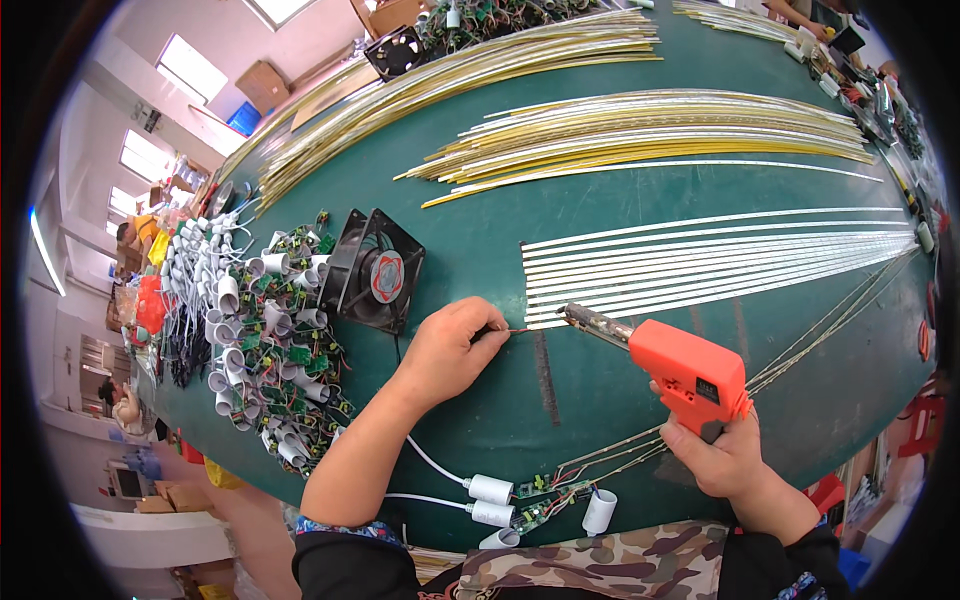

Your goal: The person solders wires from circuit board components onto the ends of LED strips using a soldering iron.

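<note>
My left hand (pixel 450 352) is closed in a pinch on a thin reddish wire (pixel 517 331) at the left end of the nearest strip. My right hand (pixel 728 458) grips the handle of a red soldering gun (pixel 690 362). The gun's dark metal tip (pixel 567 312) is over the left ends of the lowest strips, close to the wire; whether it touches cannot be made out. Several narrow white LED strips (pixel 640 250) lie side by side, fanned at the left and converging to the right. What else my left fingers cover is hidden.
A black fan (pixel 376 272) stands left of the strips, beside a heap of white caps with green circuit boards (pixel 290 350). Wired boards (pixel 540 512) and white caps (pixel 600 512) lie near me. Strip bundles (pixel 650 130) lie farther back. Another person's hand (pixel 815 28) shows far right.
</note>
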Demonstrator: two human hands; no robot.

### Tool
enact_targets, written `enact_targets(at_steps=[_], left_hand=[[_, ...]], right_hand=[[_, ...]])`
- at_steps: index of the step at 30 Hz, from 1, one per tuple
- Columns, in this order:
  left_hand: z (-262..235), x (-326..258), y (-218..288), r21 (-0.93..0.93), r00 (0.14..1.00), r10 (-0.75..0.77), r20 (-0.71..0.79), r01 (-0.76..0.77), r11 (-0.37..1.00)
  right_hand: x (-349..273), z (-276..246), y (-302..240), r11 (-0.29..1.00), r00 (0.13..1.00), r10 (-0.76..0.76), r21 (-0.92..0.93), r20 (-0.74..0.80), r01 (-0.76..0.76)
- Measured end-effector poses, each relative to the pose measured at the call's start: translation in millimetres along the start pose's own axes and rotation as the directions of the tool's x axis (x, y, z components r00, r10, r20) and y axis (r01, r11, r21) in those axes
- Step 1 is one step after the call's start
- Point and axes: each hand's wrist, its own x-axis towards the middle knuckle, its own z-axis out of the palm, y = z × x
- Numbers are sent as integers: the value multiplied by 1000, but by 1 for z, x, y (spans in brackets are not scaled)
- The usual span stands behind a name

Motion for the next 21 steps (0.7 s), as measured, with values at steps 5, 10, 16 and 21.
enact_targets(at_steps=[5,10,16,21], left_hand=[[5,5,-2,152,970,243,-19,-237,960],[6,8,-6,295,936,351,42,-347,890],[8,8,-5,393,919,388,66,-382,837],[8,7,-5,417,917,391,78,-386,823]], right_hand=[[2,0,-4,998,998,54,12,23,-54],[9,4,-9,990,989,140,10,42,-140],[14,10,-6,988,986,146,-62,79,-142],[14,15,0,992,992,96,-95,83,-88]])
